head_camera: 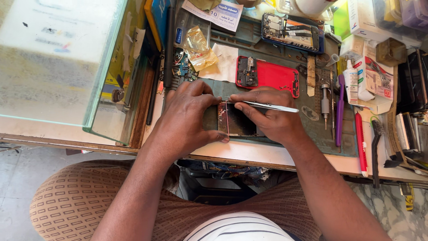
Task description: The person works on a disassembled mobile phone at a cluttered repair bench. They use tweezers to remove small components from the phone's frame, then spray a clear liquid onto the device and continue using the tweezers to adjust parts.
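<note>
Our left hand [189,116] clamps the phone frame [235,120], half hidden beneath both palms. Our right hand [272,117] pinches slim steel tweezers [267,106]; their tip is hard to make out.

Shiny metal tweezers [267,106] lie in the right hand [272,117]. Under both hands sits a dark glossy phone panel [236,121] on a matt green rubbery mat [307,129]. Beyond the hands, a glossy red plastic phone shell [276,76]; left of them, clear smooth glass [58,58].
</note>
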